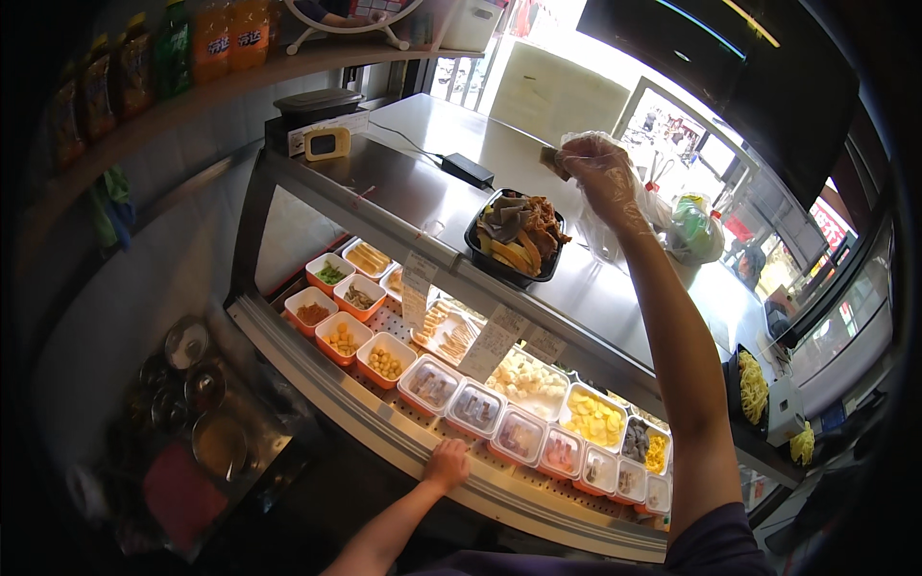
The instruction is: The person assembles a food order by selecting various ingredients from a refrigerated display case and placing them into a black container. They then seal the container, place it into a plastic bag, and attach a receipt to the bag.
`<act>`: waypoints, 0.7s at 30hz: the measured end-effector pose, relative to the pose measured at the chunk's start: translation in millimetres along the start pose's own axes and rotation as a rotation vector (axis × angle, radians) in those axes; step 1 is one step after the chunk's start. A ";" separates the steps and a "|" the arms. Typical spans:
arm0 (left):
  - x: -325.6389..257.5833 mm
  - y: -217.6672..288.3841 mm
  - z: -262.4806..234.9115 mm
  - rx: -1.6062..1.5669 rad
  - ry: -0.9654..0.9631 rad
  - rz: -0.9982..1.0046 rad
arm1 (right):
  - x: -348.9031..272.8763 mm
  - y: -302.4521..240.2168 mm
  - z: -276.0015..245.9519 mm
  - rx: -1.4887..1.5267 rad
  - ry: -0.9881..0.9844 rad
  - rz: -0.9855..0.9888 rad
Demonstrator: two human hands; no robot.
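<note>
My right hand, in a clear plastic glove, is raised over the far side of the steel counter. Its fingers pinch a small flat grey-brown piece, perhaps food; its kind is unclear. Below and to the left, a black tub sits on the counter's near edge, heaped with dark sheets, yellowish strips and reddish-brown pieces of food. My bare left hand lies low at the front rail of the lit display case, with bent fingers against it, close to the lidded clear boxes.
Orange-and-white tubs and trays of sliced food fill the case. Paper slips hang at its upper edge. A black adapter, a scale-like device and plastic bags stand on the counter. Noodles are at right, bottles upper left.
</note>
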State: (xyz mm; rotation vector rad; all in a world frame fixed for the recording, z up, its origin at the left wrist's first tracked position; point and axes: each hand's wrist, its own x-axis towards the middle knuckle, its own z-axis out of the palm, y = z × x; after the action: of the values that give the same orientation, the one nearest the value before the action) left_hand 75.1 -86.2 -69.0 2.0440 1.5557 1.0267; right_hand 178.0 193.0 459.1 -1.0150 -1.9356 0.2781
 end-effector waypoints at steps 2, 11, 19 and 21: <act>-2.6 -0.9 1.5 -0.003 0.005 0.036 | 7.8 11.1 10.2 -0.080 0.026 -0.038; 3.9 -1.3 0.4 -0.030 -0.029 0.074 | -8.2 3.0 15.2 -0.312 -0.172 0.132; 26.6 32.0 -75.0 -1.133 -0.011 -0.512 | -275.3 -43.6 10.2 0.617 -0.448 0.569; 41.5 69.9 -96.5 -1.426 -0.102 -0.534 | -364.6 9.7 42.0 0.961 -0.446 1.025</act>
State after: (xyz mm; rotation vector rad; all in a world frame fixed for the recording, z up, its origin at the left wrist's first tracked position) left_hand 55.8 -82.4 55.6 0.6358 0.7321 1.1980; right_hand 242.0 -64.6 205.4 -1.1915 -1.1413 1.9125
